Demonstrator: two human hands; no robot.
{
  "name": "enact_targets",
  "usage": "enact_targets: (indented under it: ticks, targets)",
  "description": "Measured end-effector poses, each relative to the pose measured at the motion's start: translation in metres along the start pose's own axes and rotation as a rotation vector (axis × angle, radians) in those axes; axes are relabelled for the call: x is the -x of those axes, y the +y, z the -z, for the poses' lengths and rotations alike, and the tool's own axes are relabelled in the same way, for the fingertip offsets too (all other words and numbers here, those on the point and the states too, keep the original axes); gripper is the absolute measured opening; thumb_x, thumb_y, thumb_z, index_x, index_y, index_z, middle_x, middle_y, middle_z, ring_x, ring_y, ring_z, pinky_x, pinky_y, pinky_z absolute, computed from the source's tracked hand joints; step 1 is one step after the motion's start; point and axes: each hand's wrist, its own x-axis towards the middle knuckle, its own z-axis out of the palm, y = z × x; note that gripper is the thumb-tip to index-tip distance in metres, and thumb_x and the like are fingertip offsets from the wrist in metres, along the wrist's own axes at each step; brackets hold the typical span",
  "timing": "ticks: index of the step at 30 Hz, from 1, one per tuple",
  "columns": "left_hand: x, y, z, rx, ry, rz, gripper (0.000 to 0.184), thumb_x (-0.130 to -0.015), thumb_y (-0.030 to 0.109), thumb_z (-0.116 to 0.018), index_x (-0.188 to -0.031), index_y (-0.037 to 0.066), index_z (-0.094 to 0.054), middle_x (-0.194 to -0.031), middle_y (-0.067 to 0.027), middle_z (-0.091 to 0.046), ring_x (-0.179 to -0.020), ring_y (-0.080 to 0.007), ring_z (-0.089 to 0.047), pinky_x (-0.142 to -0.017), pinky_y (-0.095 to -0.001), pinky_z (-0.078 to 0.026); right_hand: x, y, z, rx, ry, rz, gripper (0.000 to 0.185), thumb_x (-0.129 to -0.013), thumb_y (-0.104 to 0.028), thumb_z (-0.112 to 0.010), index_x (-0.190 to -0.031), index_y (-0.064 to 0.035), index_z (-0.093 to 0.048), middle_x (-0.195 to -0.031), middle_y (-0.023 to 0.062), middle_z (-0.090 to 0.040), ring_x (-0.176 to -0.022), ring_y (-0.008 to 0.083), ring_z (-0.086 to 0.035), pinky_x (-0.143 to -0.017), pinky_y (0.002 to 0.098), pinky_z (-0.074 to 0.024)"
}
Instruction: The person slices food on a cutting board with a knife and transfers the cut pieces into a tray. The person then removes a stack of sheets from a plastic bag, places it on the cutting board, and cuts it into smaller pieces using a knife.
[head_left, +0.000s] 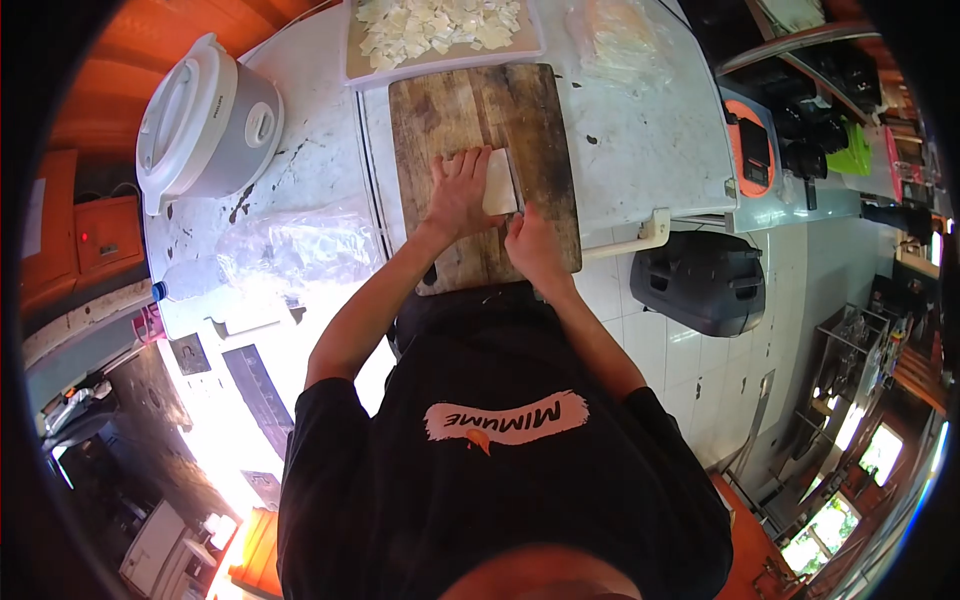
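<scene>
A worn wooden cutting board (pixel 440 110) lies before me at the table's near edge. On it sits a flat white sheet or stack of sheets (pixel 499 185); its exact kind I cannot make out. My left hand (pixel 460 192) lies over the left part of this white piece, fingers stretched flat, thumb by its lower edge. Closed around a knife handle, my right hand (pixel 535 245) is just right of the piece. The thin dark knife blade (pixel 515 178) runs along the piece's right edge, pointing away from me. Most of the handle is hidden by my fingers.
A tray (pixel 535 52) of cut white pieces stands beyond the board. A rice cooker (pixel 215 125) and clear plastic bag (pixel 300 250) are at left, another plastic bag (pixel 620 45) at back right. Farther right are an orange scale (pixel 750 150) and a black speaker-like case (pixel 697 283).
</scene>
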Motion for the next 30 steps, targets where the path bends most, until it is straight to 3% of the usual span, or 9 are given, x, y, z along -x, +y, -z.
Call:
enact_targets:
  ticks: [2, 4, 5, 7, 8, 10, 13, 27, 30]
  targets:
    - [0.003, 0.002, 0.005, -0.002, -0.015, 0.001, 0.117, -0.057, 0.055, -0.079, -0.143, -0.003, -0.026, -0.143, -0.0150, -0.036, -0.135, -0.0294, -0.033, -0.106, -0.0656, -0.018, 0.001, -0.003, 0.006, -0.018, 0.036, 0.017, 0.020, -0.092, -0.014, -0.048, -0.100, 0.0035, -0.056, -0.074, 0.0293, -0.061, -0.073, 0.0498, -0.060, -0.062, 0.0558, -0.0478]
    - [0.009, 0.008, 0.009, -0.032, 0.075, 0.020, 0.102, -0.070, 0.051, -0.071, -0.143, -0.004, -0.026, -0.148, -0.0168, -0.031, -0.140, -0.0298, -0.026, -0.107, -0.0682, -0.012, 0.000, -0.008, 0.015, -0.048, 0.037, -0.009, 0.020, -0.093, -0.014, -0.048, -0.099, 0.0035, -0.056, -0.073, 0.0289, -0.061, -0.072, 0.0494, -0.060, -0.061, 0.0556, -0.0472]
    - [0.009, 0.008, 0.007, -0.032, 0.078, 0.028, 0.102, -0.070, 0.051, -0.071, -0.143, -0.004, -0.026, -0.148, -0.0168, -0.031, -0.140, -0.0298, -0.026, -0.107, -0.0682, -0.012, 0.001, -0.013, 0.022, -0.079, 0.040, -0.046, 0.021, -0.094, -0.015, -0.047, -0.097, 0.0035, -0.055, -0.072, 0.0285, -0.061, -0.071, 0.0491, -0.060, -0.060, 0.0554, -0.0466]
    - [0.009, 0.005, 0.000, 0.111, 0.291, 0.047, 0.078, -0.083, 0.037, -0.059, -0.142, -0.004, -0.028, -0.149, -0.0180, -0.031, -0.142, -0.0317, -0.023, -0.109, -0.0675, -0.008, 0.004, -0.028, 0.039, -0.075, 0.030, -0.042, 0.021, -0.095, -0.016, -0.047, -0.096, 0.0030, -0.055, -0.070, 0.0284, -0.061, -0.070, 0.0489, -0.060, -0.060, 0.0560, -0.0460]
    - [0.007, 0.006, -0.005, 0.110, 0.288, 0.048, 0.078, -0.083, 0.037, -0.059, -0.142, -0.004, -0.028, -0.149, -0.0180, -0.031, -0.142, -0.0317, -0.023, -0.109, -0.0675, -0.008, 0.008, -0.033, 0.044, -0.069, 0.020, -0.046, 0.021, -0.095, -0.016, -0.047, -0.094, 0.0025, -0.055, -0.069, 0.0283, -0.060, -0.070, 0.0487, -0.060, -0.060, 0.0565, -0.0454]
    - [-0.001, 0.013, -0.018, 0.129, 0.399, 0.111, 0.061, -0.087, 0.020, -0.051, -0.139, -0.005, -0.035, -0.144, -0.0182, -0.038, -0.139, -0.0340, -0.029, -0.112, -0.0637, -0.009, 0.014, -0.041, 0.045, -0.022, 0.011, -0.036, 0.021, -0.095, -0.016, -0.046, -0.094, 0.0025, -0.055, -0.069, 0.0286, -0.060, -0.069, 0.0488, -0.060, -0.060, 0.0567, -0.0455]
    - [-0.004, 0.021, -0.034, 0.005, 0.396, 0.137, 0.054, -0.086, 0.014, -0.050, -0.136, -0.005, -0.041, -0.140, -0.0169, -0.043, -0.137, -0.0343, -0.033, -0.113, -0.0614, -0.010, 0.016, -0.044, 0.041, 0.000, -0.019, -0.010, 0.019, -0.095, -0.015, -0.046, -0.095, 0.0025, -0.054, -0.071, 0.0293, -0.060, -0.070, 0.0493, -0.059, -0.061, 0.0573, -0.0457]
    - [-0.007, 0.021, -0.048, -0.017, 0.397, 0.167, 0.058, -0.082, 0.015, -0.053, -0.135, -0.004, -0.040, -0.135, -0.0140, -0.046, -0.133, -0.0303, -0.036, -0.114, -0.0592, -0.009, 0.022, -0.038, 0.022, -0.047, -0.032, 0.073, 0.017, -0.090, -0.006, -0.047, -0.103, 0.0033, -0.051, -0.075, 0.0296, -0.062, -0.071, 0.0492, -0.061, -0.062, 0.0563, -0.0489]
    - [-0.007, 0.021, -0.049, -0.029, 0.392, 0.169, 0.055, -0.084, 0.015, -0.051, -0.135, -0.004, -0.041, -0.134, -0.0143, -0.047, -0.133, -0.0309, -0.037, -0.114, -0.0596, -0.010, 0.022, -0.039, 0.022, 0.020, -0.119, 0.029, 0.029, -0.088, -0.005, -0.050, -0.114, 0.0057, -0.048, -0.076, 0.0288, -0.062, -0.072, 0.0475, -0.062, -0.060, 0.0540, -0.0511]
